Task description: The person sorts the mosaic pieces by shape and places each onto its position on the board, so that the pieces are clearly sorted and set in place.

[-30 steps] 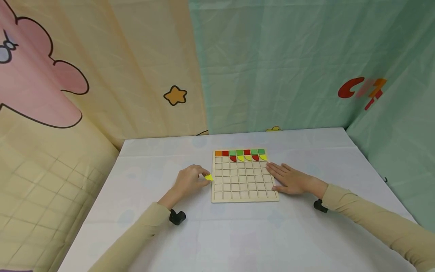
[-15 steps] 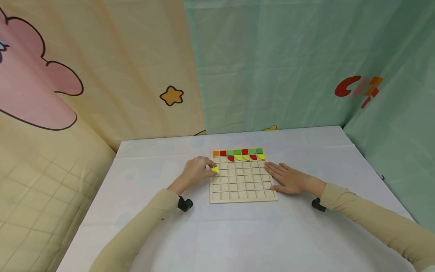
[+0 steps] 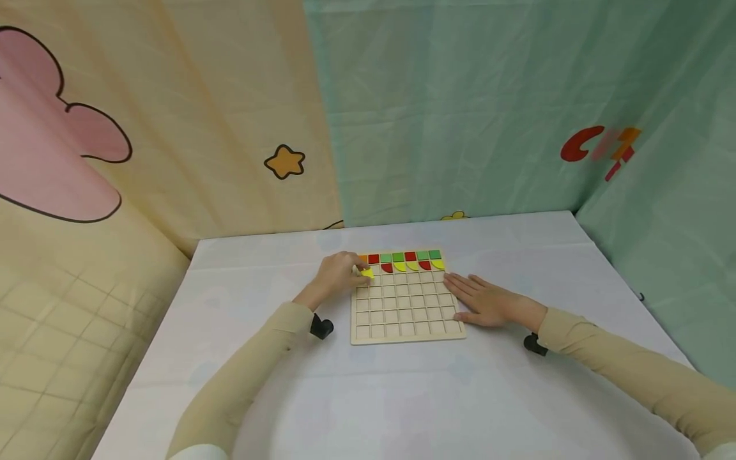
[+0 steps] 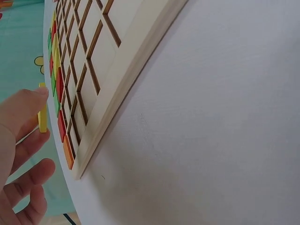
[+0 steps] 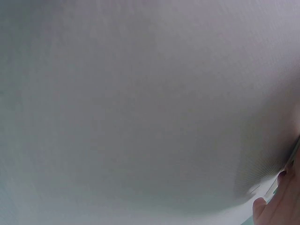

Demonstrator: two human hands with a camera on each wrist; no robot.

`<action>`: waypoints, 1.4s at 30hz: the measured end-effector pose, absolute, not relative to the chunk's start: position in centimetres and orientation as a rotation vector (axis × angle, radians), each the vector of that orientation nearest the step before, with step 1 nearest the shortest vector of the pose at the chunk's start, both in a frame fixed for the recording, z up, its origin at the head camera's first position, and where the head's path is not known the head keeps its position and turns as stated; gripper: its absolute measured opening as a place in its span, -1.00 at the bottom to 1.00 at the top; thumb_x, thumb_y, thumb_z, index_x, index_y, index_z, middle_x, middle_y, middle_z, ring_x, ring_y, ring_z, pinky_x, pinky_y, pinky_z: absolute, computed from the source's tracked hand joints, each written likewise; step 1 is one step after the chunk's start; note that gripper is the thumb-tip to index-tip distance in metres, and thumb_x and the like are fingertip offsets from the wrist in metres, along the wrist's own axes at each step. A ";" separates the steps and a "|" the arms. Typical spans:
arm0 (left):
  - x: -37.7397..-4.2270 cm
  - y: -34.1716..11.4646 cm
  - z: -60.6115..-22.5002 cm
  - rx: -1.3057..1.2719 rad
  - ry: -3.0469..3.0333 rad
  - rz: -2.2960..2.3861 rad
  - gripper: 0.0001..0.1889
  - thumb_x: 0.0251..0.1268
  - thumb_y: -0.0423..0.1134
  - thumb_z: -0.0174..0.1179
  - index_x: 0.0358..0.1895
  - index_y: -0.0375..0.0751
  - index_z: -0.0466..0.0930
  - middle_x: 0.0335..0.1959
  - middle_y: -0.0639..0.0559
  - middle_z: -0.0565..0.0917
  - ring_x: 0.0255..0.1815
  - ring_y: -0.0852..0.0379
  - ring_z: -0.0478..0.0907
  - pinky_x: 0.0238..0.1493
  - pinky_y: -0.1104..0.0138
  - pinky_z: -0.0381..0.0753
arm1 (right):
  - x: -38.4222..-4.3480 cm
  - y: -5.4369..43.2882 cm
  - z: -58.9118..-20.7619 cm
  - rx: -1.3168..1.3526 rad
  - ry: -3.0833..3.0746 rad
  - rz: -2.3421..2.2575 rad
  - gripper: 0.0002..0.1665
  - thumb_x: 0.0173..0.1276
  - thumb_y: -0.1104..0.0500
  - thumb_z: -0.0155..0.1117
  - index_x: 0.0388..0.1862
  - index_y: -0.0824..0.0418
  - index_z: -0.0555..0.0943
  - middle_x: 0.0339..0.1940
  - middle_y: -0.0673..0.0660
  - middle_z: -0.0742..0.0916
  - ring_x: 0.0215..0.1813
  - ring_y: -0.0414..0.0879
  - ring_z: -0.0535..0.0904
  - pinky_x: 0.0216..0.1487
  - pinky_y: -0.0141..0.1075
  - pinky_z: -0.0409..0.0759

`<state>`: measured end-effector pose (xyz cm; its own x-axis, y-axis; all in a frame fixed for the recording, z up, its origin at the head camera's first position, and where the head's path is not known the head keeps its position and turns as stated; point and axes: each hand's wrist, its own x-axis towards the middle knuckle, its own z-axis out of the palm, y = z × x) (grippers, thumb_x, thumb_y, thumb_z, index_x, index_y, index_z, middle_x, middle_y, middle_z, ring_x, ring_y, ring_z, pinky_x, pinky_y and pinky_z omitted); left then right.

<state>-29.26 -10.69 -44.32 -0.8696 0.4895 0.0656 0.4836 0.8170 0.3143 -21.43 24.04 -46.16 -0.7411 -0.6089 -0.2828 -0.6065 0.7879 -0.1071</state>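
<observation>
A wooden grid board [image 3: 402,313] lies flat on the table. Coloured squares, orange, red and green, fill its far row; below them sit red pieces [image 3: 387,268] and yellow pieces [image 3: 399,267] with curved edges. My left hand [image 3: 337,273] pinches a small flat yellow piece [image 3: 367,273] between thumb and finger, over the board's far left part. In the left wrist view the yellow piece [image 4: 42,108] is seen edge-on, apart from the board. My right hand [image 3: 485,301] lies with straight fingers against the board's right edge. Only part of that hand [image 5: 281,201] shows in the right wrist view.
The board rests on a white cloth-covered table [image 3: 368,396]. Behind it hangs a printed curtain [image 3: 448,115], with more cloth at both sides. Each wrist carries a small black camera, such as the one at the left wrist [image 3: 322,326].
My left hand has carried the yellow piece from beside the board's left edge up and right, over the far left cells. The right hand stays at the board's edge. The head view has shifted slightly.
</observation>
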 end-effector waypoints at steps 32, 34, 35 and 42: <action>-31.4 -9.3 -45.8 0.904 2.977 0.405 -0.72 0.23 -0.11 0.29 -0.02 -0.05 0.73 -0.13 0.04 0.72 -0.04 0.08 0.62 -0.02 0.17 0.61 | -21.6 23.9 -46.3 -0.949 2.667 -0.023 0.01 0.45 -0.37 -0.21 0.56 0.27 -0.13 0.61 0.21 -0.02 0.60 0.14 -0.11 0.51 0.13 -0.05; -31.4 -9.2 -45.8 0.905 2.977 0.398 -0.73 0.25 -0.12 0.28 -0.01 -0.03 0.72 -0.12 0.04 0.71 -0.05 0.08 0.62 -0.02 0.18 0.61 | -21.5 23.9 -46.2 -0.955 2.672 -0.037 0.00 0.45 -0.35 -0.18 0.56 0.28 -0.11 0.60 0.22 0.00 0.59 0.16 -0.09 0.50 0.14 -0.03; -31.4 -9.2 -45.8 0.906 2.976 0.396 -0.73 0.26 -0.13 0.27 -0.01 -0.03 0.72 -0.12 0.04 0.71 -0.05 0.08 0.62 -0.03 0.18 0.61 | -21.5 24.0 -46.3 -0.954 2.673 -0.036 0.00 0.45 -0.35 -0.17 0.56 0.28 -0.11 0.60 0.22 0.00 0.59 0.16 -0.09 0.50 0.15 -0.03; -31.3 -9.0 -45.7 0.918 2.987 0.385 -0.75 0.27 -0.16 0.25 -0.01 -0.04 0.72 -0.14 0.02 0.70 -0.10 0.09 0.61 -0.08 0.21 0.62 | -21.6 24.1 -46.4 -0.933 2.672 -0.025 0.01 0.44 -0.37 -0.19 0.57 0.24 -0.14 0.61 0.19 -0.02 0.60 0.12 -0.12 0.52 0.12 -0.05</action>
